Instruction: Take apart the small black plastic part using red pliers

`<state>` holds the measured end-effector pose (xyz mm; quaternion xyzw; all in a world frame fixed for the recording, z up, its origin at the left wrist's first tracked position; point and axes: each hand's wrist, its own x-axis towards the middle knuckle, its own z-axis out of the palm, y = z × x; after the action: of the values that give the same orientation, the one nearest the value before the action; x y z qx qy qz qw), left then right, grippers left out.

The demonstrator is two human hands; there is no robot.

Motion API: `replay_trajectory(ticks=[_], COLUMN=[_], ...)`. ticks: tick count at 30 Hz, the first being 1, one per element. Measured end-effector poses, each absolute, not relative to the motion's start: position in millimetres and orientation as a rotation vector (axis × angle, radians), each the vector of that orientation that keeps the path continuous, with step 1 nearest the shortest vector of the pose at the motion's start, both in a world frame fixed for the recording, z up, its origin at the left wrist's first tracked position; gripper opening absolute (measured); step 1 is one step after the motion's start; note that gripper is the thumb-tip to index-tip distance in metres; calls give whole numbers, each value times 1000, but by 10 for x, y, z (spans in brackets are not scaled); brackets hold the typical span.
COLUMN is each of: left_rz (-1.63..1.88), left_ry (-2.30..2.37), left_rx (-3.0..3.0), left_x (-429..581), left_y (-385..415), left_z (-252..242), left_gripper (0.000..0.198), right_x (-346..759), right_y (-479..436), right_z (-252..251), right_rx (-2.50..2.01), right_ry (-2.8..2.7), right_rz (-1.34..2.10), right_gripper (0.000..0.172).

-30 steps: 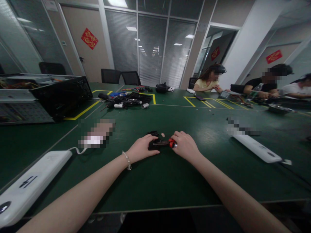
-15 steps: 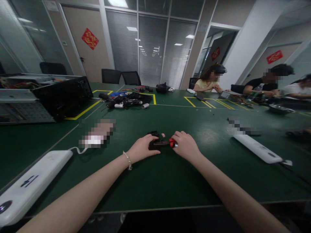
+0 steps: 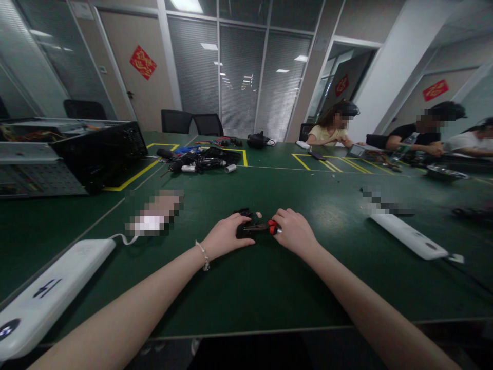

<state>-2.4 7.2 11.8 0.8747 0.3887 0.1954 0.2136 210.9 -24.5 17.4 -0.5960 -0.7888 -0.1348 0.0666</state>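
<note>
My left hand point(image 3: 224, 237) rests on the green table point(image 3: 246, 288) with its fingers wrapped round a small black part point(image 3: 246, 226). My right hand point(image 3: 295, 230) is closed on a small tool with a red handle point(image 3: 272, 227), its dark shaft pointing left into the black part. The two hands sit close together at the table's middle. A bracelet is on my left wrist.
White power strips lie at the near left point(image 3: 42, 298) and at the right point(image 3: 408, 235). An open computer case point(image 3: 69, 154) stands at the far left. A pile of tools and cables point(image 3: 200, 159) lies further back. Three other people sit at the far right.
</note>
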Motion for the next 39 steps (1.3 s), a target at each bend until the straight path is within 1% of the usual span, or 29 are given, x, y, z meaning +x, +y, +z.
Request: replay_trajectory(ticks=[16,29,35,39], left_rz=[544,541,543,545], left_ry=[1062,1069,1079,1075], left_rx=[2430,2427,2420,2429], left_x=[-17,-13,-13,-10], left_y=[79,70,69,78], left_z=[103,125,125,107], left_gripper=[53,52,52,53], right_x=[2110,2105,2081,2084], right_y=[-236,-241,-273,-273], right_z=[178,195,225,220], right_rx=[-1788,-1823,-1790,-1791], right_ry=[-2371,-2368,-2392,-2391], right_rz=[-395,-318,-461,-472], right_gripper=[21,20,22,21])
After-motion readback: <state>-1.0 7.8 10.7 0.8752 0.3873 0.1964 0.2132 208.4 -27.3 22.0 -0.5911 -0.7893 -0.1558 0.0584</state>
